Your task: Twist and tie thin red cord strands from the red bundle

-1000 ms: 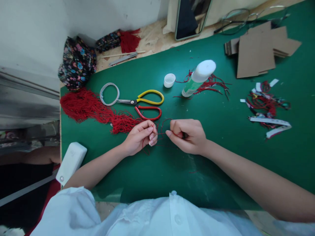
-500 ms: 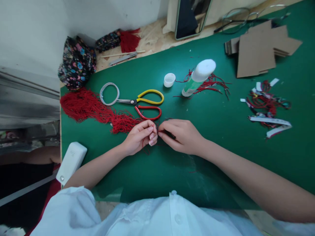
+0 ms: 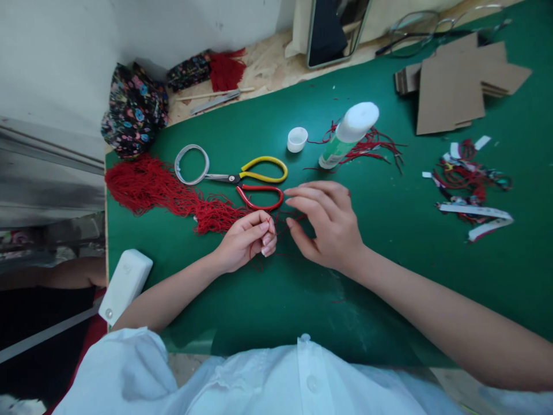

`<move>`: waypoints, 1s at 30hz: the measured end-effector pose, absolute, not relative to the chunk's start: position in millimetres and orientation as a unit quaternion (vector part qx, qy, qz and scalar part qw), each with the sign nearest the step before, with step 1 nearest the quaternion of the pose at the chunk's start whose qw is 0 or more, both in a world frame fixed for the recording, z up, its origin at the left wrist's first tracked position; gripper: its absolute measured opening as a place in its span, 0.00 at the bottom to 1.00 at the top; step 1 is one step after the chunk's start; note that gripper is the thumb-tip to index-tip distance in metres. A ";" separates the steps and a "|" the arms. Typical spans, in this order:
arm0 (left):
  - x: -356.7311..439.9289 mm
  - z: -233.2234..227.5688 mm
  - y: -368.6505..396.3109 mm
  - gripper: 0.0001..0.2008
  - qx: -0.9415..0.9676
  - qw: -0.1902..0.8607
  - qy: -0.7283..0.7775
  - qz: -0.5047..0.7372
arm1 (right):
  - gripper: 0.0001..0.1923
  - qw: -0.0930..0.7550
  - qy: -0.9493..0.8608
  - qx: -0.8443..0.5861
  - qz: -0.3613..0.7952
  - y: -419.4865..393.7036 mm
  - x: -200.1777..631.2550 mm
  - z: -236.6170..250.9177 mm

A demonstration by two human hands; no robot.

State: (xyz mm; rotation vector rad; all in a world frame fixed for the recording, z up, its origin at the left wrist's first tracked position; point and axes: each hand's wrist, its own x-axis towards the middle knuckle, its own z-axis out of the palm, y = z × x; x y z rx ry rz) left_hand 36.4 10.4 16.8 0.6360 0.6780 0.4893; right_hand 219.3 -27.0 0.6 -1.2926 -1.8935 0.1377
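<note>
Pinched in my left hand (image 3: 250, 241) is a thin red thread (image 3: 258, 264), its loose end hanging below the fingers. To its right, my right hand (image 3: 326, 225) is raised a little, fingers apart, with nothing visibly held. Scissors (image 3: 233, 178) with one yellow and one red handle lie just beyond both hands. A bundle of red threads (image 3: 164, 187) stretches across the left side of the table, its near end close to my left hand. Part of the thread is hidden inside the left fingers.
A glue bottle (image 3: 337, 151) stands behind my right hand, near a white cap (image 3: 297, 139) and red cords (image 3: 384, 144). A tape ring (image 3: 178, 164) touches the scissors' tip. Cardboard pieces (image 3: 451, 86) and woven bands (image 3: 470, 184) lie right; a white power bank (image 3: 127, 282) lies left.
My right hand has opened and drawn away from the left, moving right and slightly up. My left hand stays in place, holding the red thread.
</note>
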 end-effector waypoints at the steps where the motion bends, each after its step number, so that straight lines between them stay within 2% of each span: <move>1: 36.2 16.8 10.4 0.12 0.304 0.865 0.325 0.232 | 0.15 0.412 -0.772 -0.481 0.060 -27.5 218.3 0.3; 5: 35.0 16.2 10.3 0.12 0.294 0.867 0.330 0.229 | 0.18 0.407 -0.824 -0.384 0.086 -31.7 211.3 -0.7; 12: 34.3 15.8 10.6 0.11 0.282 0.874 0.318 0.235 | 0.21 0.386 -0.821 -0.407 0.110 -35.5 207.5 -1.5; 16: 35.2 17.5 10.8 0.10 0.278 0.875 0.316 0.239 | 0.14 0.384 -0.814 -0.416 0.130 -34.2 209.3 -3.0; 21: 35.5 17.4 10.4 0.09 0.279 0.876 0.310 0.243 | 0.05 0.332 -0.830 -0.428 0.132 -34.5 210.3 -2.8; 30: 35.3 16.6 11.1 0.08 0.284 0.877 0.298 0.246 | 0.08 0.307 -0.837 -0.444 0.087 -34.0 211.4 -0.8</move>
